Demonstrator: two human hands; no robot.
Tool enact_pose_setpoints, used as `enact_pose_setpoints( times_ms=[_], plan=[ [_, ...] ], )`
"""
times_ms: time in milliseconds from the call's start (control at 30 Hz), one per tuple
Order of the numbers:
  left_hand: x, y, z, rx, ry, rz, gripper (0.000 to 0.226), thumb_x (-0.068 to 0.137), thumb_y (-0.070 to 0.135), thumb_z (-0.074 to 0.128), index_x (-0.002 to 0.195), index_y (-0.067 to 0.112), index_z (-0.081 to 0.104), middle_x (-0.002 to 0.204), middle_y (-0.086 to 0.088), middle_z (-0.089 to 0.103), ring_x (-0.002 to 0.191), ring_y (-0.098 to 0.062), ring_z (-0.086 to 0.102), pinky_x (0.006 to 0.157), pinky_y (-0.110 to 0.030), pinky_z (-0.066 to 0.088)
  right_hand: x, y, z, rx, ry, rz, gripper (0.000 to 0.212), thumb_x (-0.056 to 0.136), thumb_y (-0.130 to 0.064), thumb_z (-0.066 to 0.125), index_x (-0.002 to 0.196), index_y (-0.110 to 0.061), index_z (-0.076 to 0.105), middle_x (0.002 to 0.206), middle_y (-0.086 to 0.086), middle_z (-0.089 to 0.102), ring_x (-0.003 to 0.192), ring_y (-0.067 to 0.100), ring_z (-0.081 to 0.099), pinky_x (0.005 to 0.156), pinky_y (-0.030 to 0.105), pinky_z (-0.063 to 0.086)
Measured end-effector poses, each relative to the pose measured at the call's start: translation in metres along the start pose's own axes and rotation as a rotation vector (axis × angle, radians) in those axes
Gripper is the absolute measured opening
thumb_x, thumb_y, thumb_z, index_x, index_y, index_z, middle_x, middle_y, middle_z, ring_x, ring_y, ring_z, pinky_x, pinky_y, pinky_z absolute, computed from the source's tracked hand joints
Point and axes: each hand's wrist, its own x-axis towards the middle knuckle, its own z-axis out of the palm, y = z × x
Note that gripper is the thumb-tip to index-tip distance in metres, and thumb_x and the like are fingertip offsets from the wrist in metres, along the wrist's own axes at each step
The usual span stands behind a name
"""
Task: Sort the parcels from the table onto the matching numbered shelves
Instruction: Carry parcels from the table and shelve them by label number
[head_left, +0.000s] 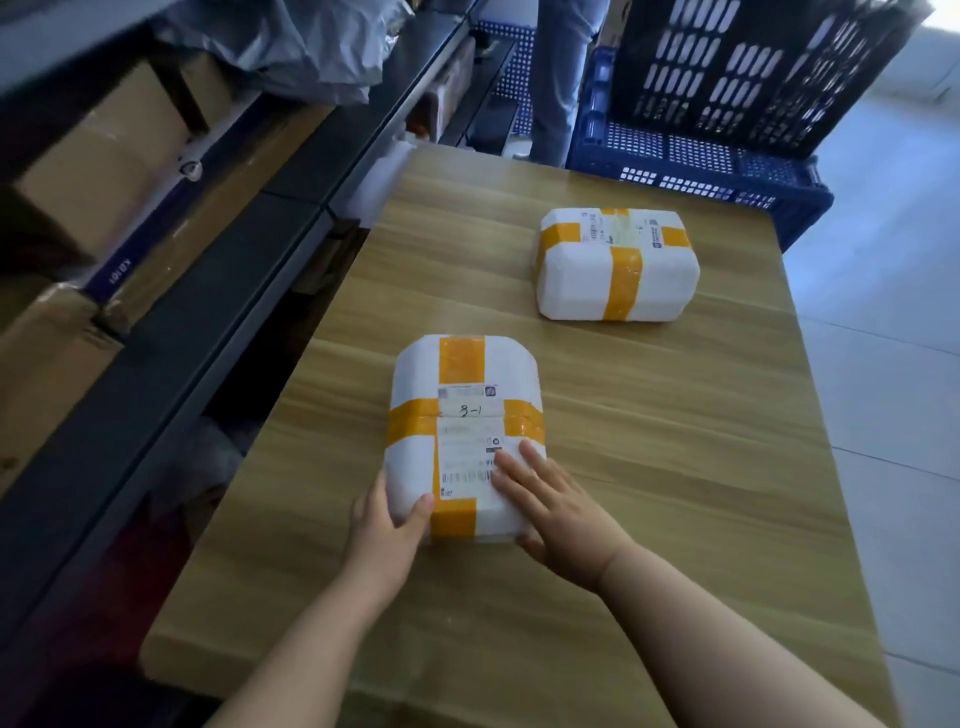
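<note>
A white parcel (462, 395) crossed with orange tape lies near me on the wooden table (701, 441); its label reads "8-1". My left hand (387, 525) grips its near left corner, thumb on top. Flat on the label at the near right lies my right hand (550, 512), fingers straight, thumb at the parcel's near edge. A second white parcel (618, 265) with orange tape sits farther back on the table, untouched.
Dark metal shelves (171, 332) run along the left, holding cardboard boxes (104, 161) and grey plastic bags (311, 47). Blue and black plastic crates (727, 104) stand behind the table. A person's legs (561, 78) are at the back. Pale tiled floor lies to the right.
</note>
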Motion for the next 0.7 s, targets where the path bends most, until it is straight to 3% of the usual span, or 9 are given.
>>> enact_pose_setpoints(
  times_ms=[167, 300, 400, 500, 600, 700],
  plan=[
    [0.015, -0.001, -0.007, 0.021, -0.083, 0.034, 0.063, 0.094, 0.032, 0.056, 0.149, 0.02, 0.029, 0.148, -0.01, 0.03, 0.135, -0.025, 0.034, 0.112, -0.04, 0.03, -0.003, -0.015, 0.0, 0.218, 0.156, 0.29, 0.074, 0.089, -0.058, 0.043, 0.149, -0.019, 0.023, 0.157, 0.001, 0.015, 0.147, 0.019, 0.009, 0.116, 0.046, 0.021],
    [0.036, 0.008, -0.016, 0.163, -0.142, 0.152, 0.06, 0.09, 0.028, 0.06, 0.145, 0.019, 0.036, 0.15, -0.004, 0.027, 0.139, -0.026, 0.025, 0.116, -0.035, 0.019, 0.018, -0.027, -0.015, 0.153, 0.253, 0.294, 0.061, 0.096, -0.052, 0.033, 0.146, -0.017, 0.032, 0.156, -0.002, 0.019, 0.146, 0.014, 0.007, 0.118, 0.033, 0.007],
    [0.055, 0.021, -0.02, 0.342, -0.284, 0.271, 0.057, 0.095, 0.018, 0.054, 0.147, 0.017, 0.031, 0.154, 0.0, 0.027, 0.142, -0.022, 0.018, 0.117, -0.028, 0.011, 0.038, -0.031, -0.03, 0.072, 0.157, 0.351, 0.061, 0.094, -0.05, 0.021, 0.147, -0.021, 0.032, 0.155, -0.008, 0.016, 0.145, 0.01, -0.002, 0.117, 0.031, -0.008],
    [0.071, 0.046, -0.025, 0.466, -0.417, 0.319, 0.056, 0.098, 0.016, 0.048, 0.149, 0.018, 0.025, 0.158, -0.001, 0.017, 0.147, -0.017, 0.007, 0.116, -0.03, 0.002, 0.04, -0.027, -0.034, 0.005, -0.042, 0.443, 0.077, 0.083, -0.058, 0.0, 0.148, -0.027, 0.027, 0.158, -0.01, 0.013, 0.146, 0.012, -0.006, 0.116, 0.036, -0.015],
    [0.082, 0.069, -0.025, 0.546, -0.402, 0.341, 0.058, 0.094, 0.015, 0.051, 0.147, 0.026, 0.03, 0.159, 0.007, 0.013, 0.147, -0.013, 0.004, 0.117, -0.041, -0.002, 0.038, -0.027, -0.033, -0.023, -0.083, 0.496, 0.078, 0.082, -0.059, 0.004, 0.146, -0.026, 0.035, 0.156, -0.004, 0.025, 0.146, 0.023, 0.013, 0.118, 0.04, 0.001],
    [0.08, 0.075, -0.019, 0.521, -0.07, 0.4, 0.055, 0.09, 0.02, 0.056, 0.142, 0.029, 0.04, 0.156, 0.007, 0.025, 0.141, -0.018, 0.025, 0.114, -0.036, 0.019, 0.047, -0.035, -0.035, -0.143, -0.033, 0.545, 0.071, 0.085, -0.056, 0.016, 0.134, -0.02, 0.053, 0.141, 0.007, 0.049, 0.124, 0.036, 0.046, 0.108, 0.049, 0.033]
  ],
)
